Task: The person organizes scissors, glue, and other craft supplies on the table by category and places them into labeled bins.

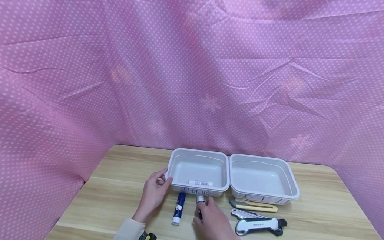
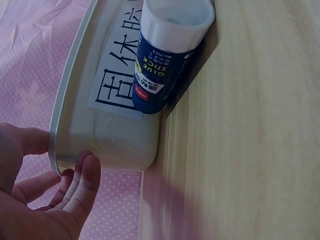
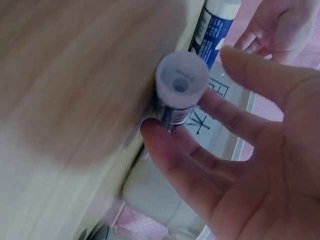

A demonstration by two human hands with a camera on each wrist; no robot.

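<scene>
My left hand [image 1: 155, 191] grips the front left corner of a white plastic box [image 1: 171, 163], its fingers at the rim [image 2: 56, 115]. A label with black characters marks the box's front. Just before it, a blue glue stick [image 1: 178, 208] with a white end lies on the table. My right hand [image 1: 213, 223] is around a second glue stick [image 3: 182, 82]. Its white end faces the right wrist camera, with fingers on two sides and the thumb apart from it. In the head view the hand hides most of this stick. Inside the box lies a white printed tube [image 1: 201, 182].
A second white box [image 1: 263, 195], also labelled, stands right beside the first. In front of it lie a yellow utility knife [image 1: 256, 206], a silver one [image 1: 243, 213] and a white-and-black one [image 1: 258, 225]. Pink dotted cloth [image 1: 195, 79] hangs behind the wooden table [image 1: 322, 218].
</scene>
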